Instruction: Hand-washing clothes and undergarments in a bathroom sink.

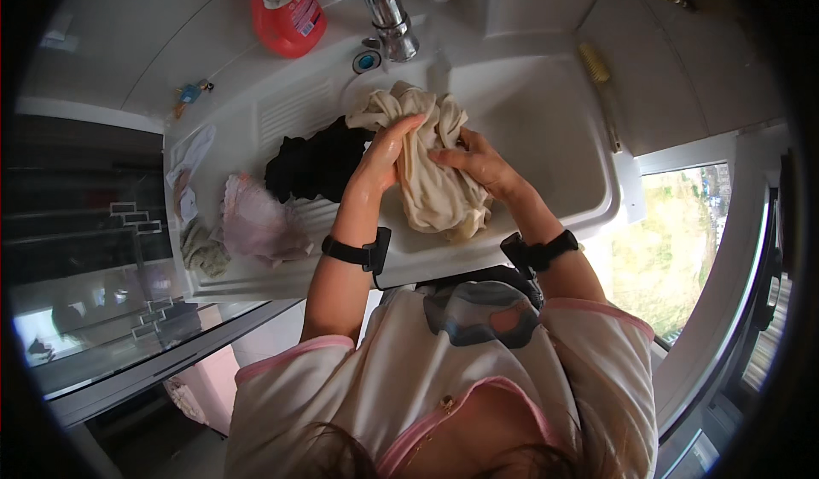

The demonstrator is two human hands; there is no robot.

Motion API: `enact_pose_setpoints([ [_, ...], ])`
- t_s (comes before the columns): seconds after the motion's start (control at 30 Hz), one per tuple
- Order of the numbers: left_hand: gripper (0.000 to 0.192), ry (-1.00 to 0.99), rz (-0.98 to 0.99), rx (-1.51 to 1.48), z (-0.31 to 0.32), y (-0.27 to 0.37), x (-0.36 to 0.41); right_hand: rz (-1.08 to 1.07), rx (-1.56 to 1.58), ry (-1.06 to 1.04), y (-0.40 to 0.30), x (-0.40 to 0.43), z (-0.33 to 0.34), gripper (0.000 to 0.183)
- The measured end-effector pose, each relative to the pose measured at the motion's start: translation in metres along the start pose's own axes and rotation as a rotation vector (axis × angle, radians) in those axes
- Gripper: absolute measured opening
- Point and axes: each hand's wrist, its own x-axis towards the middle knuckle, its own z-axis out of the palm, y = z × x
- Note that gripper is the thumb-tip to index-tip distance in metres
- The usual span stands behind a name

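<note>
A bunched cream-coloured cloth garment [435,188] is held up between my hands, over the basin of a white laundry sink [550,127]. My left hand [387,153] presses against its left side, fingers pointing up along the folds. On the right side, my right hand [480,162] grips the fabric, with some fingertips hidden in the folds. The chrome faucet [390,25] hangs just beyond the cloth, and no water stream shows. A black garment [320,162] lies on the ribbed washboard, close to my left wrist.
Left on the sink lie a pink lace-edged garment [259,220], a grey-green cloth [203,248] and a white cloth [198,153]. A red detergent bottle [291,25] stands behind. A yellow-bristled brush [600,89] rests along the right rim, near a window [672,242].
</note>
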Motion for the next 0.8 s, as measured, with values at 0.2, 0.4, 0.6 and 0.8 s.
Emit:
enact_pose_setpoints([
  [0.2,0.037,0.093,0.020,0.267,-0.014,-0.009,-0.009,-0.162,-0.622,0.350,-0.010,-0.013,-0.004,0.035],
  [0.4,0.037,0.031,0.019,-0.363,-0.007,-0.037,0.008,-0.810,-0.764,0.337,0.001,-0.015,0.020,0.035],
  [0.6,0.033,-0.192,0.144,-0.428,0.013,-0.039,0.005,-0.772,-0.935,0.546,0.011,0.008,0.062,0.027],
  [0.8,0.044,-0.008,0.071,-0.197,0.016,-0.036,0.000,-0.231,-0.447,0.645,0.006,0.051,0.029,0.031],
])
